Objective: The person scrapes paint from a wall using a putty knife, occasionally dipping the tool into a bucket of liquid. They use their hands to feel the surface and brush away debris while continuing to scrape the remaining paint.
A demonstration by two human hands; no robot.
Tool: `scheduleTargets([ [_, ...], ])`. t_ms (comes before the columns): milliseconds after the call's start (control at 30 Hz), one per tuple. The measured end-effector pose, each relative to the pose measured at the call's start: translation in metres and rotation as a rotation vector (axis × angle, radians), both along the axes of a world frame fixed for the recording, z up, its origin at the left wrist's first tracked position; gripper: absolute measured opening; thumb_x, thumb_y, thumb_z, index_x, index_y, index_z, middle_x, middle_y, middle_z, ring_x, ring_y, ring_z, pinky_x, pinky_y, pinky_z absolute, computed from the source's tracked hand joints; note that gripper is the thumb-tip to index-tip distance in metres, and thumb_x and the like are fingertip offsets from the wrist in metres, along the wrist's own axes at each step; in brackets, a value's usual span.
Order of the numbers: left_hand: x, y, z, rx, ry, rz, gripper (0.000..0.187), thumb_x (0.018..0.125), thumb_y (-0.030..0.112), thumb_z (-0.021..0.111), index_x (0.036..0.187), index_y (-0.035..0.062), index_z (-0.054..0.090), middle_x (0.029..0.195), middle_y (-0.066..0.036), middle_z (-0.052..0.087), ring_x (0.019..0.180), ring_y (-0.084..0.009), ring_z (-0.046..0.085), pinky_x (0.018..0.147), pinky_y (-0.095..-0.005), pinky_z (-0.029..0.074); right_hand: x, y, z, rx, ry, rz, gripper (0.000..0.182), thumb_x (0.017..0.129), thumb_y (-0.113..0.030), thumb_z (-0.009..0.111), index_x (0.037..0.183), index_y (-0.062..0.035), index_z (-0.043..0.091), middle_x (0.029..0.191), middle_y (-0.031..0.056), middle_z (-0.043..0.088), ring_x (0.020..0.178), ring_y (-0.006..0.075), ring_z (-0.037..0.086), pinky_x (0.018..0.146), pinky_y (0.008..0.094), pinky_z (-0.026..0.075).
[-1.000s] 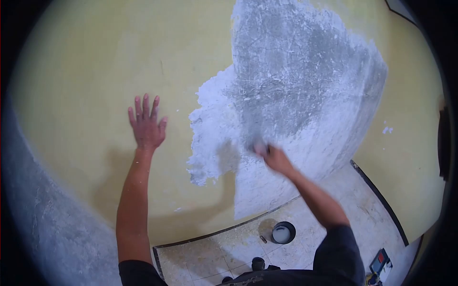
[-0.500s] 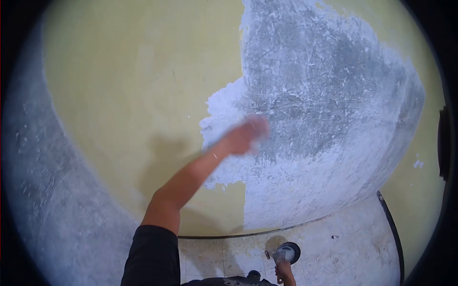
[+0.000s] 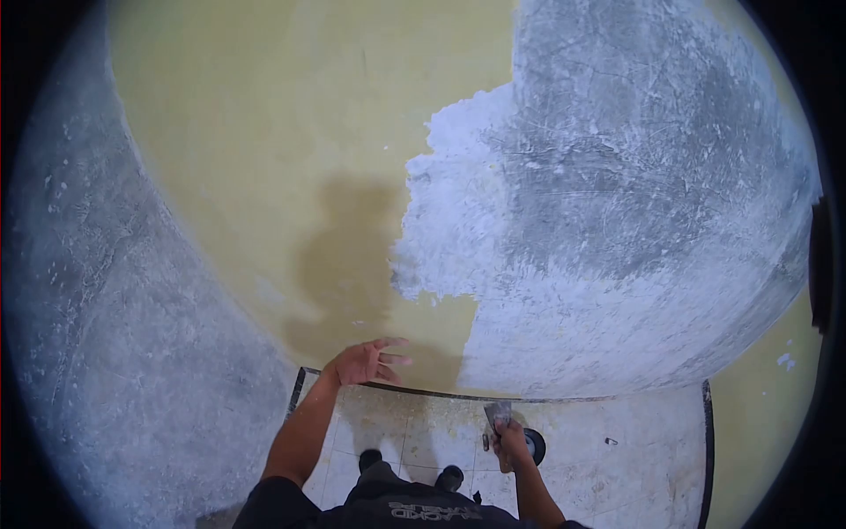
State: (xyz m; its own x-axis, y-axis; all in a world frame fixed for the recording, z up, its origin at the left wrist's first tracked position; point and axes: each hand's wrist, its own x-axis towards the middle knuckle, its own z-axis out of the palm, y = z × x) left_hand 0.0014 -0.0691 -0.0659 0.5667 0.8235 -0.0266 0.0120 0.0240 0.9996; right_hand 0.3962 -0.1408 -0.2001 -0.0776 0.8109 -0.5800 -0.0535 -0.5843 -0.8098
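My left hand point(image 3: 366, 362) is raised in front of the lower yellow wall point(image 3: 352, 326), its fingers spread and nothing in them. Lower down on the right, my right hand point(image 3: 510, 438) is closed around the handle of a putty knife point(image 3: 499, 412), the flat metal blade pointing up toward the wall. Just beside that hand stands a round dark bucket point(image 3: 538, 448) with something pale inside, partly hidden by the hand. The wall bears a rough grey and white patch point(image 3: 608, 194) with a ragged left edge against the yellow paint.
A grey wall point(image 3: 150, 353) curves along the left. Black edging point(image 3: 555, 400) runs where the wall meets the tiled floor point(image 3: 617, 467). Small objects lie there, one near the bucket point(image 3: 486, 443) and one farther right point(image 3: 611, 441). My shoes point(image 3: 449, 479) show below.
My left hand has come down and left, away from the patch, its fingers now spread. The right hand has lifted the putty knife up and left from the bucket. The view has shifted.
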Motion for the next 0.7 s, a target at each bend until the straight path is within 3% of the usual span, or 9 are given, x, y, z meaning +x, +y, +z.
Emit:
scheduleTargets([
  [67, -0.014, 0.026, -0.020, 0.218, 1.252, 0.009, 0.053, 0.092, 0.035, 0.065, 0.138, 0.0122, 0.053, 0.141, -0.013, 0.054, 0.116, -0.0336, 0.061, 0.102, -0.0409, 0.044, -0.022, 0.012, 0.007, 0.020, 0.012, -0.003, 0.020, 0.099, -0.025, 0.057, 0.096, -0.0063, 0.052, 0.064, 0.0031, 0.052, 0.045, 0.0125, 0.047, 0.040, 0.0289, 0.039],
  [100, -0.018, 0.029, -0.021, 0.235, 1.246, 0.003, 0.053, 0.092, 0.035, 0.065, 0.138, 0.0122, 0.053, 0.141, -0.013, 0.054, 0.116, -0.0336, 0.061, 0.102, -0.0409, 0.044, -0.037, 0.017, 0.014, 0.064, 0.000, 0.029, 0.022, 0.099, -0.027, 0.058, 0.093, -0.0066, 0.051, 0.063, 0.0023, 0.051, 0.044, 0.0117, 0.045, 0.039, 0.0288, 0.038],
  [167, -0.011, 0.004, 0.027, 0.745, 1.234, -0.074, 0.056, 0.091, 0.037, 0.067, 0.138, 0.0109, 0.054, 0.143, -0.015, 0.053, 0.125, -0.0331, 0.056, 0.108, -0.0412, 0.040, -0.063, 0.024, 0.027, 0.105, -0.016, 0.041, 0.025, 0.099, -0.029, 0.058, 0.090, -0.0068, 0.051, 0.061, 0.0014, 0.050, 0.042, 0.0110, 0.044, 0.039, 0.0288, 0.037],
  [200, 0.001, -0.007, 0.050, 0.535, 0.702, 0.125, 0.056, 0.090, 0.038, 0.068, 0.137, 0.0100, 0.056, 0.139, -0.020, 0.055, 0.128, -0.0336, 0.053, 0.109, -0.0424, 0.038, -0.078, 0.026, 0.036, 0.127, -0.024, 0.021, 0.027, 0.099, -0.030, 0.059, 0.088, -0.0074, 0.051, 0.060, 0.0001, 0.049, 0.042, 0.0100, 0.042, 0.038, 0.0277, 0.034],
  [300, 0.003, -0.011, 0.031, 0.242, 0.600, 0.244, 0.054, 0.090, 0.038, 0.070, 0.133, 0.0070, 0.058, 0.134, -0.020, 0.059, 0.126, -0.0338, 0.056, 0.107, -0.0412, 0.041, -0.119, 0.018, 0.061, 0.134, -0.028, -0.070, 0.033, 0.098, -0.034, 0.061, 0.081, -0.0087, 0.050, 0.058, -0.0026, 0.044, 0.043, 0.0079, 0.037, 0.038, 0.0264, 0.029],
  [367, -0.010, -0.014, 0.003, 0.408, 0.672, 0.133, 0.056, 0.089, 0.038, 0.071, 0.133, 0.0054, 0.058, 0.132, -0.021, 0.060, 0.123, -0.0339, 0.057, 0.106, -0.0402, 0.042, -0.137, 0.020, 0.071, 0.135, -0.036, -0.195, 0.032, 0.098, -0.036, 0.061, 0.082, -0.0092, 0.052, 0.058, -0.0023, 0.046, 0.043, 0.0081, 0.039, 0.038, 0.0266, 0.030],
  [433, -0.027, -0.018, -0.015, 0.586, 0.742, 0.015, 0.058, 0.087, 0.038, 0.072, 0.132, 0.0039, 0.058, 0.130, -0.022, 0.061, 0.121, -0.0341, 0.059, 0.105, -0.0392, 0.042, -0.144, 0.039, 0.099, 0.341, -0.199, -0.252, 0.038, 0.096, -0.041, 0.063, 0.081, -0.0071, 0.058, 0.059, -0.0019, 0.050, 0.045, 0.0079, 0.043, 0.040, 0.0270, 0.033],
  [500, -0.043, -0.028, -0.028, 0.230, 0.470, 0.003, 0.055, 0.088, 0.035, 0.072, 0.132, 0.0040, 0.059, 0.130, -0.018, 0.062, 0.115, -0.0324, 0.064, 0.098, -0.0398, 0.048, -0.143, 0.072, 0.139, 0.476, -0.109, -0.338, 0.039, 0.096, -0.042, 0.063, 0.080, -0.0069, 0.058, 0.058, -0.0023, 0.048, 0.045, 0.0071, 0.043, 0.040, 0.0268, 0.032],
  [700, -0.103, -0.046, -0.041, 0.223, 0.622, 0.107, 0.060, 0.086, 0.035, 0.075, 0.133, 0.0018, 0.057, 0.131, -0.020, 0.062, 0.121, -0.0301, 0.060, 0.102, -0.0391, 0.045, -0.148, 0.156, 0.266, 0.763, -0.071, -0.408, 0.040, 0.098, -0.044, 0.060, 0.081, -0.0084, 0.051, 0.057, -0.0033, 0.044, 0.043, 0.0055, 0.039, 0.037, 0.0248, 0.029],
])
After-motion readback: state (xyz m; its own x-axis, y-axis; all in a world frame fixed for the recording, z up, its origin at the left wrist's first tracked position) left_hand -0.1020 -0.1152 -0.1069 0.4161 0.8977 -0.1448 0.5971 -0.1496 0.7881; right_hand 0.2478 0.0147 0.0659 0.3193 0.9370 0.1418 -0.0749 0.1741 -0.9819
